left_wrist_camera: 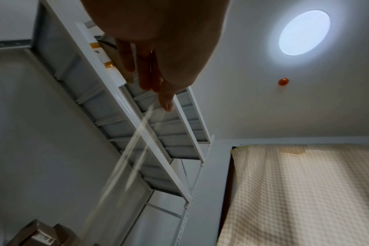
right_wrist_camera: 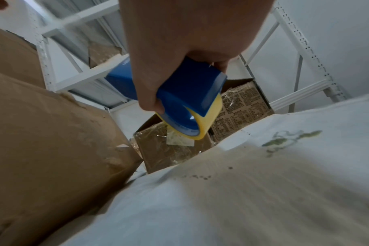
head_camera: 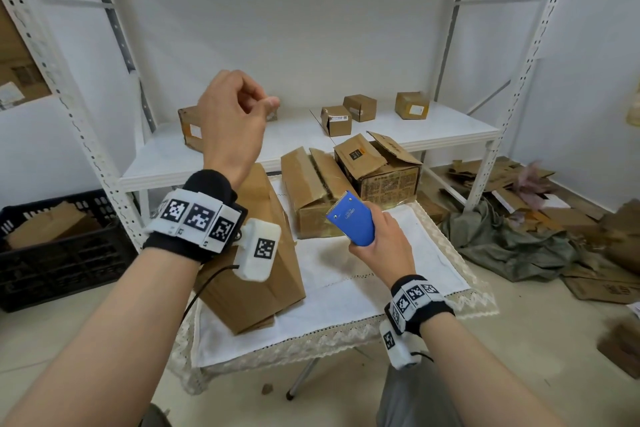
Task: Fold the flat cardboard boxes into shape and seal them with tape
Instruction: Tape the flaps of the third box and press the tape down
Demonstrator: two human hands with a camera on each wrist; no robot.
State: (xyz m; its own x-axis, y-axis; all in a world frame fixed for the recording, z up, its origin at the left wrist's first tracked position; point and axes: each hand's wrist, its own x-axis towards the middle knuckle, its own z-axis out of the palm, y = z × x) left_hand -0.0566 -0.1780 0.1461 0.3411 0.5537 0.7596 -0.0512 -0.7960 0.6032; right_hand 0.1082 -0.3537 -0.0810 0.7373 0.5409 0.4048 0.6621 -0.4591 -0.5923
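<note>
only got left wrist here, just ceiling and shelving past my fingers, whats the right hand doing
Observer: The right hand grips a blue tape dispenser over the table.
Operator: is it loaded
Observer: Yes, the right wrist view shows a yellowish tape roll in it.
Operator: wheres the box
Observer: A tall cardboard box stands on the table, below the raised left hand.
</note>
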